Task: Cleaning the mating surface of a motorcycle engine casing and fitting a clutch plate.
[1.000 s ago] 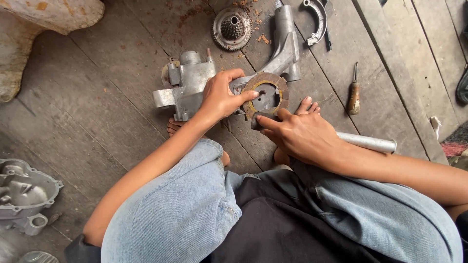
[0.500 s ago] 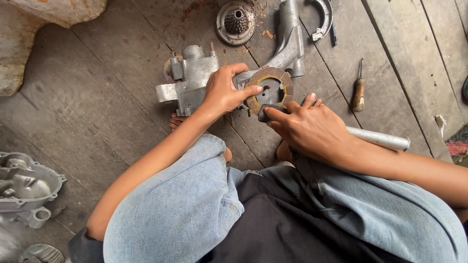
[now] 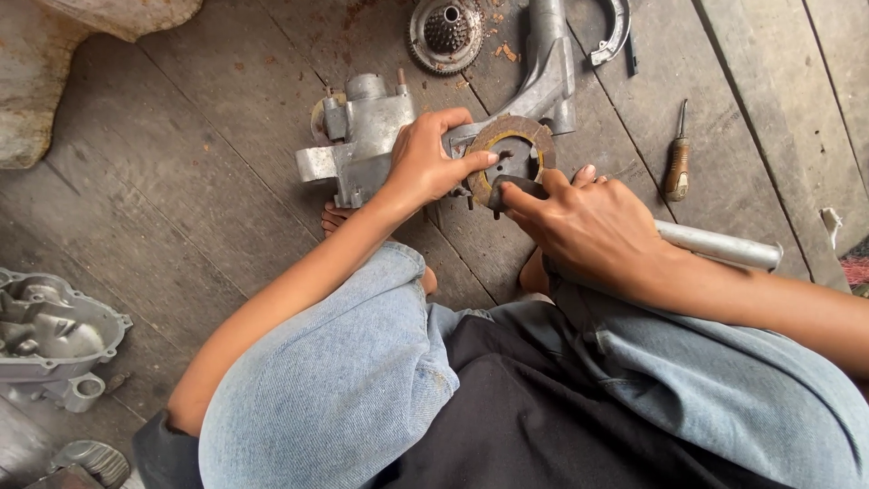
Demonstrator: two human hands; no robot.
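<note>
Little has shifted in the last second: the left hand still grips the casing on the floor, and the right hand keeps pinching a dark piece at the rusty ring, still seating it.

- The left hand covers the middle of the grey metal casing, hiding where it meets the rusty ring.
- The right hand hides the ring's lower edge and one end of the metal tube.
- The engine cover is cut off by the left edge.
- The curved bracket and the toothed round part run off the top.
</note>
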